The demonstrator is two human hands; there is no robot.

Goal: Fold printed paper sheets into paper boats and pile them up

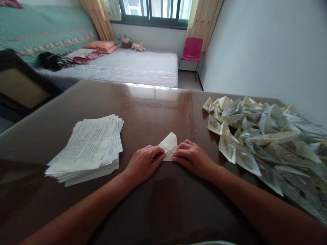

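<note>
A small folded sheet of printed paper (170, 144) lies on the brown table in front of me, its top edge coming to a peak. My left hand (148, 158) pinches its left side between thumb and fingers. On the opposite side, my right hand (190, 154) grips the lower right edge, fingertips pressed on the paper. To the left rests a stack of loose printed sheets (89, 143), slightly fanned. A large heap of folded paper boats (268, 136) covers the right side of the table.
The glossy table (143, 109) spans the foreground. Beyond it stand a bed (153, 64) with pillows and soft toys, and a pink chair (192, 51) by the wall. A dark wooden chair (25, 86) is at the left. A pale rim (213, 243) shows at the bottom edge.
</note>
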